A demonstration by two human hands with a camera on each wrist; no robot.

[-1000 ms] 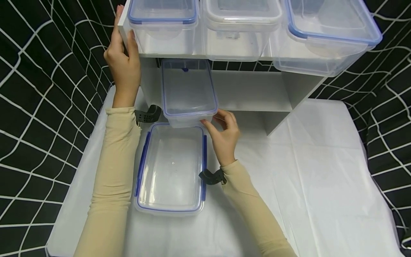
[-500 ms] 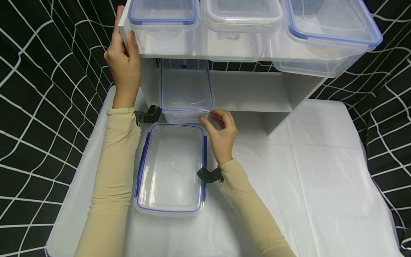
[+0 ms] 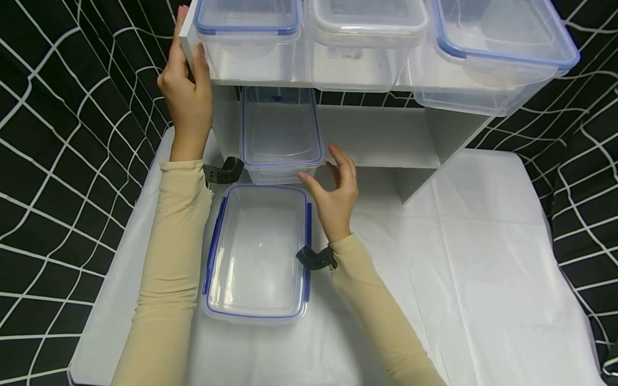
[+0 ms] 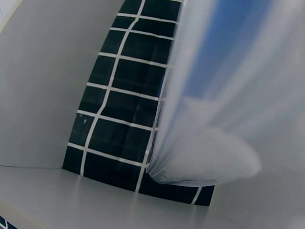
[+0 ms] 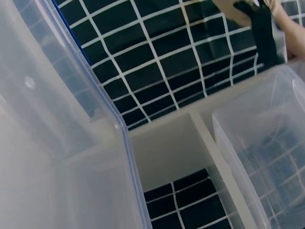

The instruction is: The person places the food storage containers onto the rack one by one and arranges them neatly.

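My left hand point(image 3: 187, 102) grips the left side panel of the white shelf unit point(image 3: 381, 136), thumb on the near side and fingers along the outside. A clear lidded food container point(image 3: 280, 134) with a blue seal sits on the middle shelf at the left, its front end sticking out past the shelf edge. At that container's front right corner is my right hand point(image 3: 335, 195), thumb tip right at the front wall and fingers spread away from its side. In the left wrist view a blurred clear container point(image 4: 205, 157) stands close to the camera.
Another lidded container point(image 3: 258, 252) with blue clips lies on the white tablecloth point(image 3: 487, 257) just in front of the shelf. On top stand a left container point(image 3: 246, 53), a middle one with a white lid point(image 3: 367, 27) and a large right one point(image 3: 502, 32). Black netted cloth point(image 3: 53, 177) surrounds everything.
The shelf container has slid slightly back and left into the shelf. My right hand followed it; its fingers have now straightened away from the container's side. My left hand stays put.
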